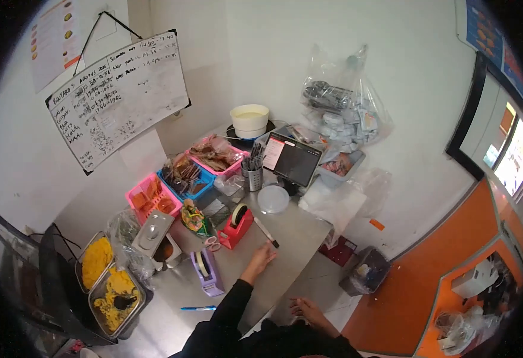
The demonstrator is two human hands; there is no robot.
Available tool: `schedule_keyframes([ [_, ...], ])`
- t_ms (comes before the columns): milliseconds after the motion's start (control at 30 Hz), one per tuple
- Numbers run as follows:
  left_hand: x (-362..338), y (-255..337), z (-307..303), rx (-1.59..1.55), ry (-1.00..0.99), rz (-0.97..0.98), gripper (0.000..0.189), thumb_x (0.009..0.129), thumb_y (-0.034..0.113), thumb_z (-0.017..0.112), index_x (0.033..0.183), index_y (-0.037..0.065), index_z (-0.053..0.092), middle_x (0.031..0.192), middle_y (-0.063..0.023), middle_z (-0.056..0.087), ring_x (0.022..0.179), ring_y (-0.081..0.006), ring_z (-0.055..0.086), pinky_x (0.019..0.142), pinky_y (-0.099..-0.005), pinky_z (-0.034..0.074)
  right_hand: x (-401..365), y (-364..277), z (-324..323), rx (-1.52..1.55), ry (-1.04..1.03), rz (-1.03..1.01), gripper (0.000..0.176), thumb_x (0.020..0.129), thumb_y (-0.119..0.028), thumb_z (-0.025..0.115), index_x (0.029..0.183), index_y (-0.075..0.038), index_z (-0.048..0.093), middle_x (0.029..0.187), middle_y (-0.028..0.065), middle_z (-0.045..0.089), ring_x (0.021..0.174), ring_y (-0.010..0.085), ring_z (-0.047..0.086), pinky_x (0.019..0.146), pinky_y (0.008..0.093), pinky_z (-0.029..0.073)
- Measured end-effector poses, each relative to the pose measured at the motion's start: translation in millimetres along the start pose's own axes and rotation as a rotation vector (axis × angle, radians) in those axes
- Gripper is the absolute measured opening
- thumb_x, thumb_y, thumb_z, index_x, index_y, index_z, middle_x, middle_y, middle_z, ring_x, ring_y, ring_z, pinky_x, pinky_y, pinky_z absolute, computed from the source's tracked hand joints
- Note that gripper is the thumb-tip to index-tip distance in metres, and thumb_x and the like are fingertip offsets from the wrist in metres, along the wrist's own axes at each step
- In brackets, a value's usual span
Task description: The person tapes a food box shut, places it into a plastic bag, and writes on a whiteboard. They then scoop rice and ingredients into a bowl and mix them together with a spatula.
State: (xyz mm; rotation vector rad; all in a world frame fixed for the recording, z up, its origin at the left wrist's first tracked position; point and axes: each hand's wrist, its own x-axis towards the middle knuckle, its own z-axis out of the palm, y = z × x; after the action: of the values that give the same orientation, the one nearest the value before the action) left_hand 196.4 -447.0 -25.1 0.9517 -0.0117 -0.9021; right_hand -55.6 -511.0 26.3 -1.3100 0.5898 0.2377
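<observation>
A white marker (266, 231) with a black end slants over the steel table, beside the red tape dispenser (235, 229). My left hand (260, 260) reaches forward over the tabletop, its fingers closed around the marker near the black end. Lower right, off the table's edge, my right hand (308, 310) hangs over the floor with its fingers loosely apart and nothing in them. Left of my left forearm stand a purple tape dispenser (207, 273) and a blue pen (198, 308). Pink-handled scissors (212, 244) lie between the two dispensers.
Pink (146, 206) and blue baskets (197, 192) of packets stand at the back left, near a tablet screen (292, 159) and a cutlery holder (252, 179). Metal trays of yellow food (116, 298) sit far left. A bin (366, 269) stands on the floor at right.
</observation>
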Motion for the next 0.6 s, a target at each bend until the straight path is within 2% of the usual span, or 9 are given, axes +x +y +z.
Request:
schedule_keyframes([
  [67,-27,1,9,0.009,0.114,0.064,0.038,0.081,0.029,0.048,0.108,0.002,0.044,0.104,-0.0087,0.046,0.094,-0.0203,0.048,0.078,-0.0285,0.040,2,10,-3,0.179,-0.080,-0.071,0.038,0.085,-0.032,0.039,0.110,-0.003,0.044,0.093,0.0079,0.051,0.080,0.0146,0.051,0.071,0.0253,0.041],
  [133,-64,-13,11,-0.008,0.070,0.073,0.044,0.081,0.028,0.048,0.115,0.001,0.038,0.114,-0.0117,0.041,0.103,-0.0227,0.042,0.086,-0.0319,0.034,1,4,-5,0.166,-0.100,-0.072,0.037,0.085,-0.032,0.040,0.107,-0.003,0.046,0.092,0.0074,0.051,0.079,0.0145,0.050,0.071,0.0254,0.041],
  [200,-101,-32,16,0.042,0.072,0.034,0.044,0.081,0.028,0.047,0.115,0.001,0.037,0.118,-0.0120,0.037,0.106,-0.0235,0.039,0.088,-0.0332,0.032,-2,-1,-5,0.190,-0.062,-0.095,0.036,0.085,-0.032,0.041,0.105,-0.003,0.048,0.091,0.0070,0.051,0.079,0.0144,0.050,0.070,0.0254,0.041],
  [267,-138,-56,27,-0.097,0.016,0.000,0.048,0.081,0.029,0.047,0.117,0.000,0.034,0.123,-0.0116,0.033,0.111,-0.0254,0.033,0.091,-0.0353,0.029,-4,-9,-8,-0.161,-0.067,-0.121,0.031,0.084,-0.029,0.043,0.097,-0.002,0.052,0.089,0.0051,0.051,0.078,0.0140,0.050,0.070,0.0254,0.041],
  [300,-152,-76,24,-0.050,-0.009,0.001,0.050,0.080,0.031,0.047,0.118,0.001,0.033,0.124,-0.0120,0.031,0.113,-0.0266,0.031,0.091,-0.0365,0.028,-6,-8,-9,-0.125,0.010,-0.143,0.031,0.084,-0.029,0.043,0.097,-0.002,0.052,0.089,0.0051,0.051,0.078,0.0140,0.050,0.070,0.0254,0.041],
  [400,-174,-113,43,-0.008,-0.061,-0.031,0.050,0.079,0.034,0.047,0.117,0.003,0.035,0.121,-0.0121,0.033,0.110,-0.0270,0.031,0.089,-0.0370,0.029,-9,4,-2,-0.123,-0.215,-0.745,0.027,0.080,-0.026,0.051,0.094,-0.003,0.051,0.089,0.0060,0.053,0.080,0.0136,0.051,0.068,0.0256,0.040],
  [500,-193,-133,74,-0.188,-0.118,-0.088,0.047,0.079,0.036,0.047,0.113,0.004,0.038,0.115,-0.0117,0.037,0.103,-0.0255,0.035,0.086,-0.0360,0.031,-12,31,2,-0.421,-0.204,-0.857,0.033,0.082,-0.029,0.045,0.107,-0.007,0.046,0.103,0.0079,0.050,0.096,0.0160,0.047,0.078,0.0274,0.037],
  [567,-206,-142,93,-0.372,-0.183,-0.117,0.046,0.079,0.037,0.047,0.111,0.004,0.040,0.112,-0.0115,0.040,0.099,-0.0245,0.038,0.083,-0.0353,0.033,-36,37,6,-0.701,-0.128,-1.331,0.049,0.077,-0.032,0.053,0.110,-0.001,0.034,0.100,0.0141,0.044,0.094,0.0297,0.045,0.089,0.0476,0.028],
  [600,-212,-148,100,-0.466,-0.220,-0.137,0.045,0.079,0.037,0.047,0.110,0.004,0.041,0.110,-0.0114,0.041,0.097,-0.0241,0.039,0.082,-0.0349,0.033,-40,41,0,-0.703,-0.129,-1.341,0.049,0.077,-0.032,0.053,0.110,-0.001,0.034,0.100,0.0141,0.044,0.094,0.0297,0.045,0.089,0.0476,0.028],
])
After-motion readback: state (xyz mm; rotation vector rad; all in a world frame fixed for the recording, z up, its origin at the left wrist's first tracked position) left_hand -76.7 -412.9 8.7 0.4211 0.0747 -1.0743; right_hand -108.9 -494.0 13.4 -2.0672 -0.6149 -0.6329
